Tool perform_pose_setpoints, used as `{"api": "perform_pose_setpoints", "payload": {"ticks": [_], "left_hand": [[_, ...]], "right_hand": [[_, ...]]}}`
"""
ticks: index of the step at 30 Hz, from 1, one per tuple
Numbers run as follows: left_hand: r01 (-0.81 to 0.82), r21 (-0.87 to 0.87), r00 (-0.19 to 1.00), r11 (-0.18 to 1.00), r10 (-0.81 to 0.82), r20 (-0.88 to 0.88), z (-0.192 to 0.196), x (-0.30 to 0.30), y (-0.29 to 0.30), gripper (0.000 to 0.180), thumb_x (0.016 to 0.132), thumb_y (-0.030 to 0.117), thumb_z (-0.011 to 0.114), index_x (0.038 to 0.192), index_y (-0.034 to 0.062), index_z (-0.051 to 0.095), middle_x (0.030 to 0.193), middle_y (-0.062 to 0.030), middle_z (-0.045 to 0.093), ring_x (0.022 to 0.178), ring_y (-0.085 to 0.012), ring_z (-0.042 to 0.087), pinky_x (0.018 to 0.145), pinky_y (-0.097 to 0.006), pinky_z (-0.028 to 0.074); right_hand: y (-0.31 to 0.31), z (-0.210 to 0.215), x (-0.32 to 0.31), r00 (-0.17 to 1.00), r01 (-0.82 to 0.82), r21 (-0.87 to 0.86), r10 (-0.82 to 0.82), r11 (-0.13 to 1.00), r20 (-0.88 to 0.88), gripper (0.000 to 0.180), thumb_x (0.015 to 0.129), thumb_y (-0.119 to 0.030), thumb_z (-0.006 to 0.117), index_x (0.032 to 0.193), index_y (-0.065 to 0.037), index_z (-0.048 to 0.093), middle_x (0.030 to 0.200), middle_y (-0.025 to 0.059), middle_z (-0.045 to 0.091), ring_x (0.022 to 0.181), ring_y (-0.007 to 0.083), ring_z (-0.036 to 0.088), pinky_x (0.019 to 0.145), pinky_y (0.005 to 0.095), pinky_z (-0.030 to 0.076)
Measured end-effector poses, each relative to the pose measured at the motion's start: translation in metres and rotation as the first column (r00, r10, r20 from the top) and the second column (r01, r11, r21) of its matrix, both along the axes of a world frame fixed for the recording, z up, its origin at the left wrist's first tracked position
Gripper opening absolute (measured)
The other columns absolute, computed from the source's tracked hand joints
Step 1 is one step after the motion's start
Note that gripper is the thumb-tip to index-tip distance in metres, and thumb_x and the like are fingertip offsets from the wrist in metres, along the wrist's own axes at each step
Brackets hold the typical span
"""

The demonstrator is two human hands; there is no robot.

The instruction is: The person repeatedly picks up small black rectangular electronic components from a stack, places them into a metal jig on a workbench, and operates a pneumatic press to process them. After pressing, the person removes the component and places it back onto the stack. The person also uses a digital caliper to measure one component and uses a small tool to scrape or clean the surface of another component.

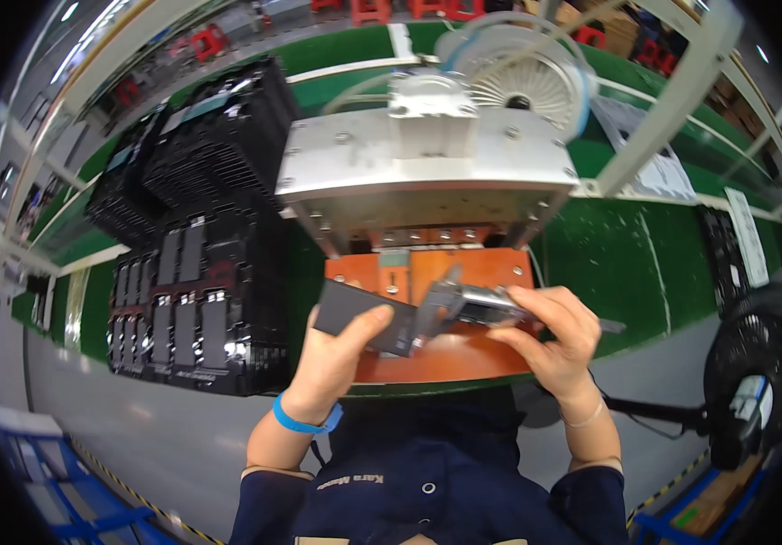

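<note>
- Slip risk: my left hand [341,350] pinches dark flat part [368,316] by one end only; it could twist.
- My right hand [550,331] grips metal caliper [463,304] closed on that part; skewed contact would misread.

A flat, dark grey rectangular block [359,314] with a matte face is held off the desk, tilted so its left end sits higher and farther and its right end dips nearer. It lies just left of centre, over the orange plate. Touching its right end is a silver metal caliper [468,304], lying roughly level and running left to right, its jaws closed around the block's right edge. The caliper's thin, dark tail pokes out to the right, past the fingers holding it.
</note>
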State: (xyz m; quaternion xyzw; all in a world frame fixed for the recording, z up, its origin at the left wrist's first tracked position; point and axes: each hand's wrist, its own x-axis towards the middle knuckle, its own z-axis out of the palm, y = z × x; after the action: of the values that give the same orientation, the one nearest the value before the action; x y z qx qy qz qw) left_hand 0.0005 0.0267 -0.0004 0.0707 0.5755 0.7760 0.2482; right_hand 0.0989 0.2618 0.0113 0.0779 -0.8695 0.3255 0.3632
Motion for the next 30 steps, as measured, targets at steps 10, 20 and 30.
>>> {"api": "perform_pose_setpoints", "payload": {"ticks": [10,20,30], "left_hand": [[-0.575,-0.421,0.539,0.701,-0.063,-0.840,0.070,-0.093,-0.124,0.021,0.081,0.000,0.071,0.102,-0.0011,0.072,0.087,-0.0092,0.071,0.071,-0.0120,0.066,0.063,-0.024,0.052],[-0.432,-0.757,0.431,0.490,-0.625,-0.651,0.030,-0.139,-0.162,0.035,0.088,0.025,0.067,0.116,0.0038,0.068,0.132,-0.0154,0.059,0.131,-0.0341,0.046,0.107,-0.042,0.039],[-0.562,-0.583,0.414,0.587,-0.411,-0.812,0.042,-0.154,-0.170,0.027,0.088,0.011,0.065,0.113,0.0036,0.068,0.115,-0.0132,0.065,0.108,-0.0292,0.062,0.093,-0.036,0.049]], "right_hand": [[0.110,-0.048,0.042,0.881,0.457,-0.076,-0.439,0.886,0.178,0.043,0.076,-0.004,0.078,0.117,-0.001,0.064,0.085,0.0019,0.056,0.074,0.0087,0.050,0.059,0.0230,0.041],[0.175,-0.138,0.047,0.670,0.696,0.158,-0.713,0.700,0.207,0.034,0.081,-0.024,0.077,0.106,-0.003,0.068,0.085,0.0057,0.052,0.073,0.0192,0.053,0.065,0.0323,0.044],[0.164,-0.130,0.040,0.647,0.651,0.357,-0.736,0.670,0.199,0.037,0.078,-0.023,0.078,0.111,-0.007,0.068,0.100,0.0104,0.057,0.098,0.0293,0.054,0.085,0.0399,0.045]]}}
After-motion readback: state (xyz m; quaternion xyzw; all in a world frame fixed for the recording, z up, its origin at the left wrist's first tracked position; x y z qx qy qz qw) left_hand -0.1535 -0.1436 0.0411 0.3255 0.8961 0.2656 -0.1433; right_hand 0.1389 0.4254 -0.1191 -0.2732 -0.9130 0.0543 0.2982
